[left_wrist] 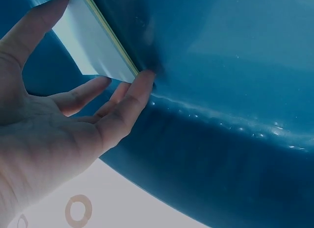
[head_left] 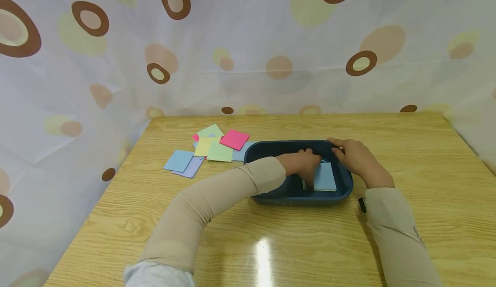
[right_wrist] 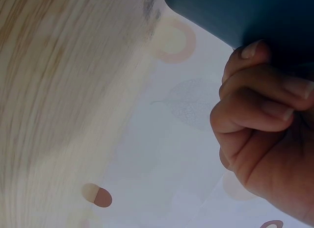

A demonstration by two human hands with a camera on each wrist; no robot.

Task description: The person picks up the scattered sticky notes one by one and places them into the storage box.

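Observation:
A dark blue plastic tub [head_left: 298,201] stands on the table with a small stack of square paper notes [head_left: 326,177], light blue on top, at its right end. My left hand [head_left: 304,166] reaches down inside and spans the stack. In the left wrist view its thumb is at one end of the stack [left_wrist: 95,41], and the fingertips [left_wrist: 143,81] meet the opposite edge. My right hand [head_left: 358,160] grips the tub's far right corner at the rim. Its curled fingers show against the tub's wall [right_wrist: 216,14] in the right wrist view.
Loose square notes lie spread left of the tub, among them a pink one [head_left: 234,139], a green one [head_left: 220,151] and a blue one [head_left: 179,160]. Some overlap, and a blue note [head_left: 242,152] reaches the tub's left side. A patterned curtain [head_left: 248,84] rises behind the wooden table [head_left: 232,244].

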